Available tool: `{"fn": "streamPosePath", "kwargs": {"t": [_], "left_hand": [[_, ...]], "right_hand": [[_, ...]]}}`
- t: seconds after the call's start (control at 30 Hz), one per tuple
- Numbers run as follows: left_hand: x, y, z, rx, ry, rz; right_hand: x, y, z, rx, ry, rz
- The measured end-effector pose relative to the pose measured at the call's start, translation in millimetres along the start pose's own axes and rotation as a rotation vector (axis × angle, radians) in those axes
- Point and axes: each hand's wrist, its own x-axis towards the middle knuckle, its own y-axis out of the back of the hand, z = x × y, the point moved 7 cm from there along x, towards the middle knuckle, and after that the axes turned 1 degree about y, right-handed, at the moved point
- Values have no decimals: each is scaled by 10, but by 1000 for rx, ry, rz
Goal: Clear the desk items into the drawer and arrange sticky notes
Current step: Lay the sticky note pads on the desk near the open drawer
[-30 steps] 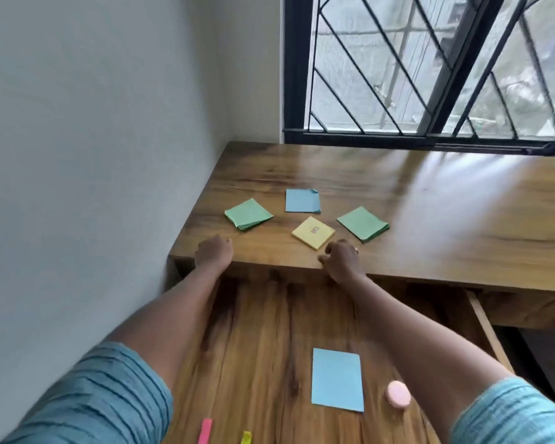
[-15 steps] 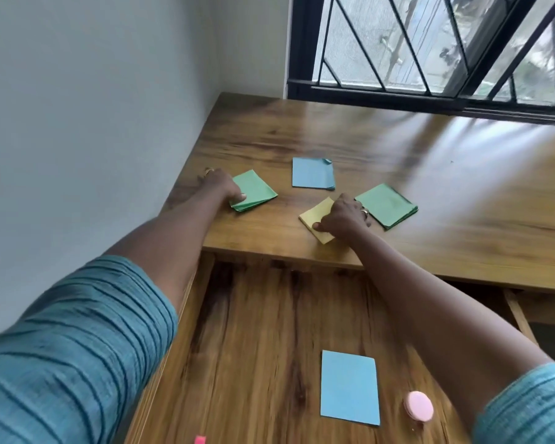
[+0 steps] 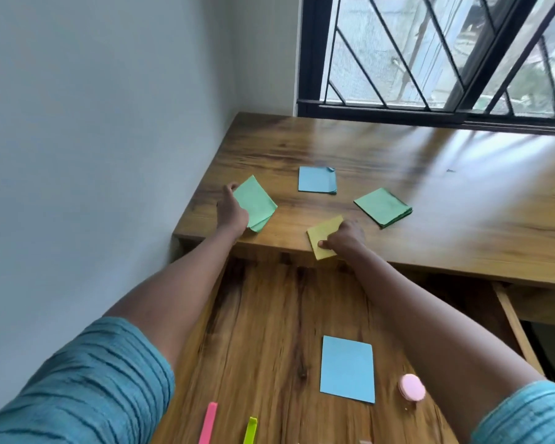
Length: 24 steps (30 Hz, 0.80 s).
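Note:
My left hand (image 3: 233,213) grips a light green sticky pad (image 3: 255,203) near the desk's left edge, one side of the pad tilted up. My right hand (image 3: 345,238) pinches a yellow sticky pad (image 3: 322,235) that overhangs the front edge of the desk (image 3: 446,200). A blue sticky pad (image 3: 317,180) lies flat farther back, and a darker green pad (image 3: 382,206) lies to the right. Below the desk edge the open drawer (image 3: 269,331) holds a blue card (image 3: 348,368), a pink round object (image 3: 411,386), and a pink strip (image 3: 208,423) beside a yellow-green strip (image 3: 250,430).
A white wall (image 3: 93,139) runs close along the left of desk and drawer. A barred window (image 3: 430,52) stands behind the desk. The drawer's right side rail (image 3: 516,328) runs toward me under the desk.
My left hand has lifted and turned the light green pad. My right hand has dragged the yellow pad toward me to the desk's front edge. The view has shifted too.

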Motion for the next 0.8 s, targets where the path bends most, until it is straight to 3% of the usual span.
{"fn": "streamPosePath", "kwargs": {"t": [0.13,0.23,0.33,0.5,0.67,0.8], "left_hand": [[-537,227,-147,-195,79,9],[-977,301,-323,-238,72,18],[-1389,182,-562,-158,29,-94],[-1790,-92,-1135,179,64,-292],[-1874,-213,-1577,233,199,-319],[-1770,-235,-1694,314,154,-277]], "right_hand": [[-503,-34,215,245,34,57],[-862,-136,401,299,81,73],[-1145,-342,642,320,50,8],[-1521,-790,1016,422,-61,-99],[-1729,-1212,1291,469,-186,-170],[-1706,-1329,1364,455,-223,-183]]}}
